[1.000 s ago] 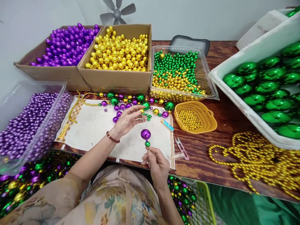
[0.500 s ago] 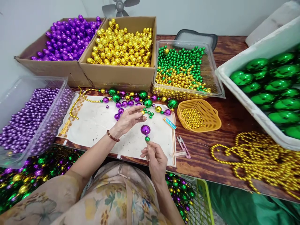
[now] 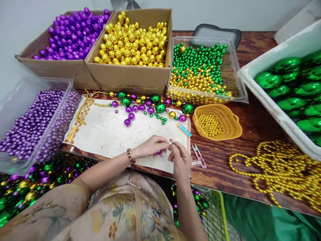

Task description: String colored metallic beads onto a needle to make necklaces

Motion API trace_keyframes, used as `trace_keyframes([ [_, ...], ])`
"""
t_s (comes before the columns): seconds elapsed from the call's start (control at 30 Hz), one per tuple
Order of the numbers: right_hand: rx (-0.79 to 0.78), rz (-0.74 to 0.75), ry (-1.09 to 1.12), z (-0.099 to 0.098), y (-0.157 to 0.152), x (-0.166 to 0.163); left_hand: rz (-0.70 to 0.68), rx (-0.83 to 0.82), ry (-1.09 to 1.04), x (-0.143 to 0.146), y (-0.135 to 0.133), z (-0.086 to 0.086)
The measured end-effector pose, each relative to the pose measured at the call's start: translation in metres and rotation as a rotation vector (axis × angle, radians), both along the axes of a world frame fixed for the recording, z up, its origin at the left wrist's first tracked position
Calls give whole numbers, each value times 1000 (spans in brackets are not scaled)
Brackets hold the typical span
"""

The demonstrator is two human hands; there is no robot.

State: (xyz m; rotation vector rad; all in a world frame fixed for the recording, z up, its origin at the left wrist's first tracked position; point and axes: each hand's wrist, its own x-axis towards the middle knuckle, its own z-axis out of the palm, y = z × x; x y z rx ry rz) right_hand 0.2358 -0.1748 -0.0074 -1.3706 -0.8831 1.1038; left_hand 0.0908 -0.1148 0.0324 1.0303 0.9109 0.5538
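My left hand (image 3: 153, 146), with a brown beaded bracelet (image 3: 129, 156) at its wrist, is closed in a pinch. Its fingertips meet those of my right hand (image 3: 180, 156), closed the same way, above the front of the white cloth (image 3: 100, 134). A thin thread runs between the fingers, mostly hidden. Part of a purple bead (image 3: 158, 152) shows just under my left hand. At the fingertips is a short pale sliver (image 3: 175, 140), too blurred to name. Purple beads (image 3: 127, 122) and small green beads (image 3: 162, 118) lie loose beyond my hands.
A bead garland (image 3: 160, 107) lies along the cloth's far edge. Pink-handled thread snips (image 3: 200, 156) and a yellow basket (image 3: 225, 125) are at right, near gold bead strands (image 3: 283, 170). Bead-filled cardboard boxes (image 3: 130, 78), plastic tubs (image 3: 208, 98) and a foam box (image 3: 273, 110) surround the cloth.
My left hand has come down and toward me to meet my right hand. The threaded purple bead, which hung in plain sight between them, is now mostly covered. The view has shifted slightly.
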Motion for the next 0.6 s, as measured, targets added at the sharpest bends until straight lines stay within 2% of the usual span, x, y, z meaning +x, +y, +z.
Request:
trace_keyframes([
  [0.07,24,-74,88,1,9,10,-129,62,74,1,-4,1],
  [0.17,75,-304,274,4,15,19,-192,69,134,-1,-7,2],
  [0.2,69,-314,327,5,16,19,-204,59,146,-3,-7,2],
  [0.33,-56,-36,416,8,9,2,-236,46,160,-11,-2,7],
  [0.4,-79,-4,478,9,7,-4,-310,78,185,-21,1,9],
  [0.5,-80,-34,571,12,8,7,-467,295,340,-52,7,10],
  [0.6,8,-115,547,14,9,39,-505,646,706,-100,14,8],
])
